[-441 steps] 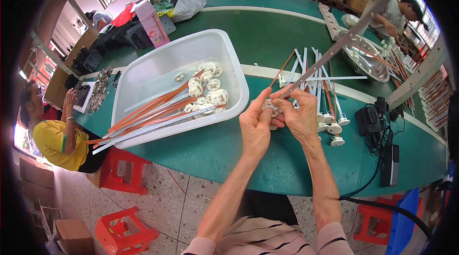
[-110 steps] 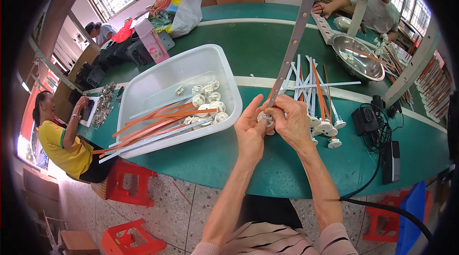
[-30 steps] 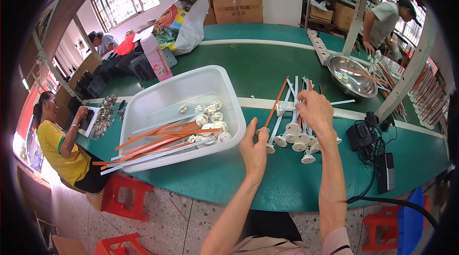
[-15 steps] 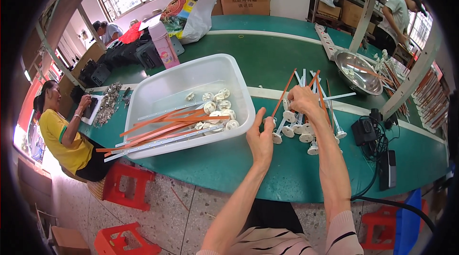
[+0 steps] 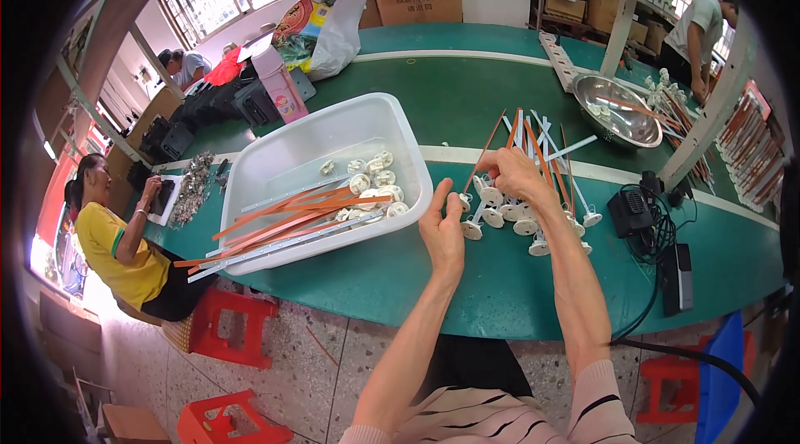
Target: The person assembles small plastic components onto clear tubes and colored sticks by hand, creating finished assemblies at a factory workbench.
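Note:
My left hand [image 5: 442,234] is open beside the right end of a white plastic tub [image 5: 329,255], fingers stretched up and apart from the thumb, with no object seen in it. My right hand [image 5: 517,175] is closed, fingers curled and fingertips beside a thin brown strip [image 5: 490,141]. What it grips, if anything, is hidden. Under and around it lies a cluster of white round-based pieces [image 5: 526,226] joined to long brown and pale strips. Inside the tub are loose white round pieces [image 5: 360,184] and long brown strips [image 5: 292,223], some jutting over its near left rim.
A metal bowl [image 5: 618,121] stands at the back right. Near the right side lie a black power adapter [image 5: 631,212] and cables. Left of the tub, a co-worker in yellow [image 5: 117,248] sits by a heap of small metal parts [image 5: 192,190]. A pink bottle [image 5: 277,84] stands behind.
My right hand has moved slightly left over the cluster, to the brown strip's side. My left hand stays beside the tub. The whole view has shifted a little.

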Demonstrator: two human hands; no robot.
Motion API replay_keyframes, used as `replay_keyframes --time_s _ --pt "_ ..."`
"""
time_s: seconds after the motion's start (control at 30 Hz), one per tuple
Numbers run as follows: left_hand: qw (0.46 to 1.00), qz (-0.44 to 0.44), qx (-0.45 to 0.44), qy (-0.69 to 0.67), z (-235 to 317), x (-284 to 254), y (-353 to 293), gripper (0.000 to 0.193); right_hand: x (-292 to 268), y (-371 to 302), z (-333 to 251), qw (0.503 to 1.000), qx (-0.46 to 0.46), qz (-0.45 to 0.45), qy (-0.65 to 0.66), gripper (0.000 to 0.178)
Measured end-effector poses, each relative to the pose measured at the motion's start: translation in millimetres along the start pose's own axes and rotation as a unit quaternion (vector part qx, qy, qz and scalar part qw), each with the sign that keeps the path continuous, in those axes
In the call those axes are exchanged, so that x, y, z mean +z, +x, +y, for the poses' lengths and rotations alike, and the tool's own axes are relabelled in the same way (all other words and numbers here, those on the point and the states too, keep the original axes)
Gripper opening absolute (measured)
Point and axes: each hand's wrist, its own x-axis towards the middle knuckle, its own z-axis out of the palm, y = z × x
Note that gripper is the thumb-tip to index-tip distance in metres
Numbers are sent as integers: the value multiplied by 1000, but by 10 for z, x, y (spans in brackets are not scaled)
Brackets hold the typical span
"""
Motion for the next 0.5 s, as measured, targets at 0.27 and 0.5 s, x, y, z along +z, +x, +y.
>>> replay_keyframes --time_s 0.27,0.5 --pt "1000 -3 -11 -14 33 -5 6 37 -267 -129 -173 994 -12 -34 100 14" --pt "998 -4 -24 -54 15 -31 18 38 -314 -246 -238 954 -104 -84 270 17"
